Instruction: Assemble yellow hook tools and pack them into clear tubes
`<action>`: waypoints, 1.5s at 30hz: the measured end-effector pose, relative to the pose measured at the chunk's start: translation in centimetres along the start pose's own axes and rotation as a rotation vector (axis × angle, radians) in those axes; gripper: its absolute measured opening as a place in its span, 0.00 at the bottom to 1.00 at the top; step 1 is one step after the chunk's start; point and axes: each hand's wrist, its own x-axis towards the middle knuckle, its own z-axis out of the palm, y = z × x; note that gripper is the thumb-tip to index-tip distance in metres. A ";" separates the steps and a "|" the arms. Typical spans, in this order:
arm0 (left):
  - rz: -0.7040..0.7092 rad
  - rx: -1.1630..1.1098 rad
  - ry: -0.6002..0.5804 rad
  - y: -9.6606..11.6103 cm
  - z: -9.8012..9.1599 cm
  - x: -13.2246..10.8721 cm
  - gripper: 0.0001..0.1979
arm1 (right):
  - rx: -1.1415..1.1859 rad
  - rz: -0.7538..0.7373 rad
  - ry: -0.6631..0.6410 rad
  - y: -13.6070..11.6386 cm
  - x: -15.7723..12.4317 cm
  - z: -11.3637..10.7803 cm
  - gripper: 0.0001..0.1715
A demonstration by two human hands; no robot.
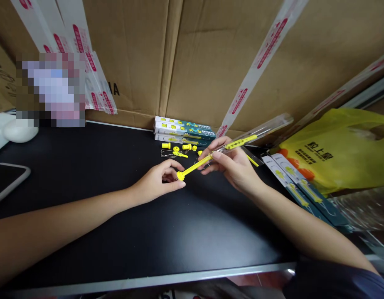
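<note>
My left hand (163,178) pinches the round yellow cap at the end of a yellow rod (195,167). The rod runs up to the right into a clear plastic tube (273,126). Around that tube, near its lower mouth, the fingers of my right hand (234,164) are closed. Inside the tube shows a yellow strip (242,142) with dark markings. Together they look like a tubular spring scale, held tilted above the table. Just behind my hands lie small yellow caps (186,147), a yellow hook piece (180,154) and thin metal wire hooks (167,154).
Printed spring scale boxes (182,131) are stacked at the back against a large cardboard box (204,62). More boxes (296,182) lie at the right, by a yellow plastic bag (341,153). A phone (8,180) rests on the black table (167,241) at the left.
</note>
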 end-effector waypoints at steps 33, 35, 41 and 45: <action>0.288 0.480 0.079 0.7 0.4 -1.2 0.07 | -0.130 0.076 -0.137 2.7 -0.6 1.9 0.20; 0.284 0.494 0.076 0.7 0.4 -1.3 0.08 | -0.113 0.077 -0.148 2.9 -0.6 1.8 0.20; 0.252 0.487 0.080 0.8 0.3 -1.3 0.08 | -0.057 0.067 -0.202 2.9 -0.8 1.5 0.19; 0.244 0.482 0.080 0.8 0.3 -1.3 0.07 | -0.082 0.061 -0.217 2.7 -0.8 1.5 0.18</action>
